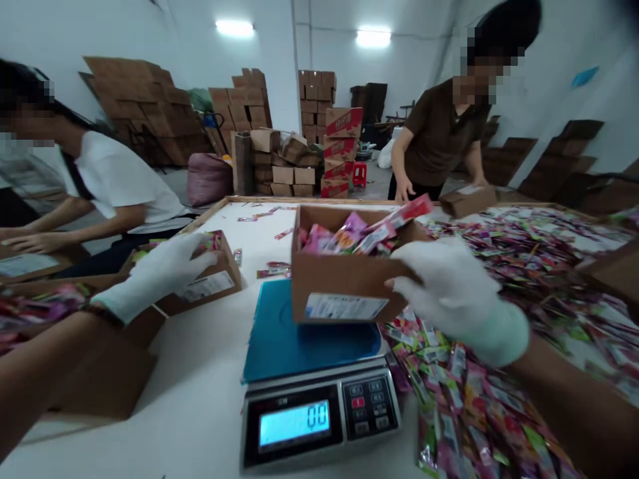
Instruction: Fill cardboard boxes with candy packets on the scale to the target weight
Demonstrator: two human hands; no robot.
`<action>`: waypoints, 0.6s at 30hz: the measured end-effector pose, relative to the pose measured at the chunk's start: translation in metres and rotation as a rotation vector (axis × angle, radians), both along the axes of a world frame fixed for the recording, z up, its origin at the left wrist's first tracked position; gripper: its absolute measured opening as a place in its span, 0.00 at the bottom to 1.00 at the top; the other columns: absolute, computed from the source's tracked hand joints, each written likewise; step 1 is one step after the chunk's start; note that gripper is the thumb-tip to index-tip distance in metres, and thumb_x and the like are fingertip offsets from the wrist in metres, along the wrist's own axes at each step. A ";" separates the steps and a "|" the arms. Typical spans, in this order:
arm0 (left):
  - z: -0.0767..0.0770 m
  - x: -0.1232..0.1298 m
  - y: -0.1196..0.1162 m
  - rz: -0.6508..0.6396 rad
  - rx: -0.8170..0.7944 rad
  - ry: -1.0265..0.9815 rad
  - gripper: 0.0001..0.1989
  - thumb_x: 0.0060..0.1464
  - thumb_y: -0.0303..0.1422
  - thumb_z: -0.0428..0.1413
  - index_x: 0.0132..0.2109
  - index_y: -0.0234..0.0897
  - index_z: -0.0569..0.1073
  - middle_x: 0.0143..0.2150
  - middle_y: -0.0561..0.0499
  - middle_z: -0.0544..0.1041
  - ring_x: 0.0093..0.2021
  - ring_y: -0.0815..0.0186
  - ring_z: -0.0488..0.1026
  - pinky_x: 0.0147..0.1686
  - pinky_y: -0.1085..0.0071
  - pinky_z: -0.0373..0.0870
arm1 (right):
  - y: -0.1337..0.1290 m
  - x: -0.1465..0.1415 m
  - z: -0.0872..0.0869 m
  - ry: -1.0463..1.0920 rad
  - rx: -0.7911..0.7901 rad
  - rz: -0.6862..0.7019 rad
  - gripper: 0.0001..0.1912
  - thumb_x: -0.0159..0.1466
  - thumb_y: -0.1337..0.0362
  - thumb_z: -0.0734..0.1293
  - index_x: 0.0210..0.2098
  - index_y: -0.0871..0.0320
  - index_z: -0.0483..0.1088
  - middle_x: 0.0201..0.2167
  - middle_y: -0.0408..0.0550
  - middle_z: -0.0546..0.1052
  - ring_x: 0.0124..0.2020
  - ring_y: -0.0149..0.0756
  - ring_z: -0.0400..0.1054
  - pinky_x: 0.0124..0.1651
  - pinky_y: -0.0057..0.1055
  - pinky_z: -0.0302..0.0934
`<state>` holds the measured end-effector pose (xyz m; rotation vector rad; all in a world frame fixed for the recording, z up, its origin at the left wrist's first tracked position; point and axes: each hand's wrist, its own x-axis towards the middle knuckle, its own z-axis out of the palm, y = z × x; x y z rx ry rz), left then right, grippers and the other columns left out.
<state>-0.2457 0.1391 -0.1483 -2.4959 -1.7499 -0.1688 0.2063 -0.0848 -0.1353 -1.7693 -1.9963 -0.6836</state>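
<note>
Scale: closest to camera; scale (319, 382) sits between the two hands, on counter (200, 406). Lit display (294, 424) reads zeros, keypad (368, 406) to its right.
Right hand: white-gloved right hand (444, 286) clamped on the right side of an open carton (344, 276), near its front corner.
Carton: left of right hand, over the blue plate (272, 339). Front bottom edge looks clear of plate, dark shadow under it; can't tell about the rear edge. Pink and purple candy-like packets (347, 236) inside, one sticking up past the rim on the right-hand side. Printed label (345, 307) on front wall.
Left hand: gloved left hand (160, 269) well apart from the right, fingers and thumb parted, over labelled box (210, 287). Contact with it: can't tell.
Near-left box: open box (100, 379) below left hand, by the forearm, packets in it.
Loose stock: packet pile (464, 399) under and just beside right hand; bigger heap (539, 259) beyond it. Few strays (273, 269) between hands, farther out.
Co-workers: person in white top (120, 179) past left hand; person in brown top (442, 133) past right hand, one hand at a small box (469, 201).
Back: red-printed cartons (342, 150), purple sack (210, 179), far beyond both hands.
</note>
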 end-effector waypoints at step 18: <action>0.070 0.071 -0.151 -0.168 0.268 -0.257 0.36 0.64 0.55 0.49 0.66 0.36 0.79 0.57 0.47 0.82 0.57 0.54 0.78 0.64 0.56 0.73 | -0.099 0.108 -0.219 0.515 -0.464 -0.425 0.62 0.61 0.48 0.82 0.82 0.66 0.52 0.80 0.87 0.52 0.84 0.79 0.48 0.75 0.61 0.61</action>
